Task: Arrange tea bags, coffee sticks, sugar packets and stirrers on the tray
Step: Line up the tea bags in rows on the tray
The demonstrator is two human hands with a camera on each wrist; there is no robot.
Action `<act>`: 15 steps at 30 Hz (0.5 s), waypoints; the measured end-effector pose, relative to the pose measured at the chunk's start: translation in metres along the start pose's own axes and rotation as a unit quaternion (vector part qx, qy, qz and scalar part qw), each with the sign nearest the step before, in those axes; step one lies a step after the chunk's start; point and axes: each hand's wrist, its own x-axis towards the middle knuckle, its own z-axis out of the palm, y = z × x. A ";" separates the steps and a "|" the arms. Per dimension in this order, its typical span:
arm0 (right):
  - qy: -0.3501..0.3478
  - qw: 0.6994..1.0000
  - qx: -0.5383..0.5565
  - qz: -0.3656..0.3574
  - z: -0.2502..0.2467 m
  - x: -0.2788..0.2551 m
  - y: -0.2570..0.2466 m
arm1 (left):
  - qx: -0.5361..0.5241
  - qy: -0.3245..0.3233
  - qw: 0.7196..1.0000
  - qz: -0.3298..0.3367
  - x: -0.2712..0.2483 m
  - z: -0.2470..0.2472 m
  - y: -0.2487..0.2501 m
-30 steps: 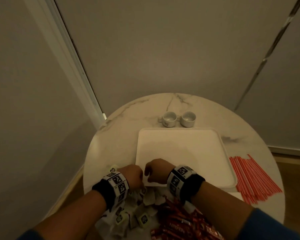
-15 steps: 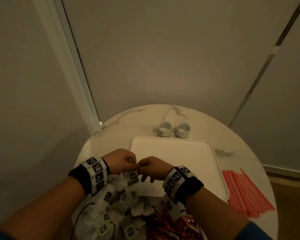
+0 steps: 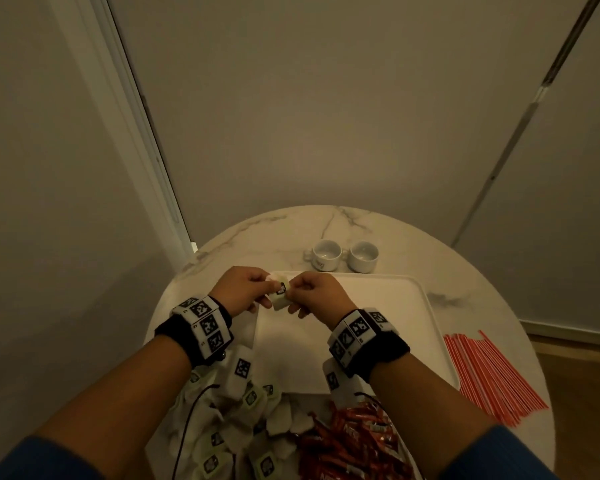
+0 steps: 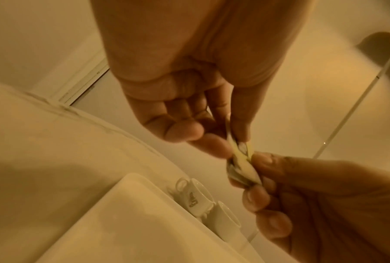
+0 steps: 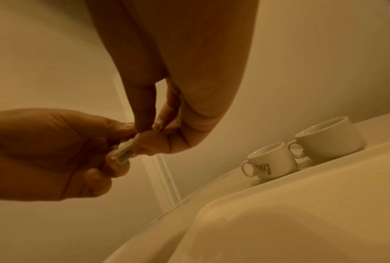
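A small stack of pale tea bags [image 3: 280, 292] hangs above the far left corner of the white tray [image 3: 388, 327]. Both hands pinch it, my left hand [image 3: 253, 289] from the left and my right hand [image 3: 312, 292] from the right. The left wrist view shows the tea bags [image 4: 241, 163] edge-on between my left hand's fingertips [image 4: 214, 147] and the right hand's fingers [image 4: 266, 162]. In the right wrist view the tea bags [image 5: 124, 151] sit between the two hands. A heap of tea bags [image 3: 236, 434] and red coffee sticks [image 3: 350, 445] lies on the near table edge. Red stirrers [image 3: 492, 375] lie right of the tray.
Two white cups [image 3: 343, 256] stand on the round marble table [image 3: 257, 237] just beyond the tray. Walls close in behind and to the left of the table. The tray's inside is bare.
Both hands have risen from the near heap and moved away from me to the tray's far left corner, carrying the pinched tea bags between them.
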 end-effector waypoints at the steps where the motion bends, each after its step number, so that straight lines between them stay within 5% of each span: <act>1: 0.002 1.000 0.007 0.001 -0.001 0.005 -0.001 | -0.014 0.015 1.000 0.004 0.005 -0.001 -0.001; 9: 0.018 0.999 0.043 0.012 0.004 0.044 -0.001 | -0.056 0.064 0.996 0.013 0.042 -0.008 -0.007; 15: 0.085 0.994 0.067 0.012 0.007 0.063 0.001 | -0.111 0.043 0.993 -0.010 0.064 -0.010 -0.012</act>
